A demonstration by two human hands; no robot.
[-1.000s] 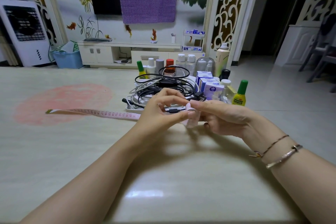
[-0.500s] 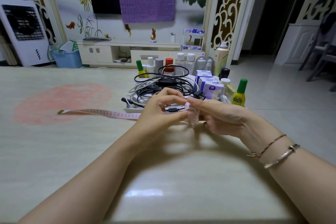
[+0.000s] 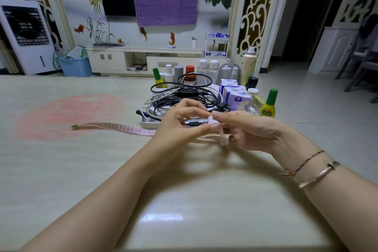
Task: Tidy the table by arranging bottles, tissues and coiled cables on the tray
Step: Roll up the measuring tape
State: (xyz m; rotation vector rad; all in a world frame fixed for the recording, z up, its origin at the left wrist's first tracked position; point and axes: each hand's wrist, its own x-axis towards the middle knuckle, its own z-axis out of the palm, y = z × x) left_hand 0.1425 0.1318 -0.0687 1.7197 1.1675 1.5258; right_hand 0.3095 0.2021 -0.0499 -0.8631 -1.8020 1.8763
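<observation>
A pink measuring tape (image 3: 114,127) trails left across the table, its free end near the pink patch. My left hand (image 3: 178,129) and my right hand (image 3: 245,129) meet over the table and pinch a small rolled part of the tape between their fingertips. Just behind them a white tray (image 3: 146,124) holds coiled black and white cables (image 3: 180,96). Purple tissue packs (image 3: 235,93) sit to the right of the cables. Several bottles stand along the back, among them a red-capped one (image 3: 189,73), and a yellow bottle with a green cap (image 3: 269,104) stands at the right.
A tall white spray bottle (image 3: 248,65) and a clear dome container (image 3: 229,73) stand behind the tissues. The table's right edge runs close past the yellow bottle. A pink round patch (image 3: 67,114) marks the tabletop at left. Beyond are a TV cabinet and a blue bin.
The tape's free end has slid right towards my hands as more tape winds onto the roll. Both hands stay in about the same spot.
</observation>
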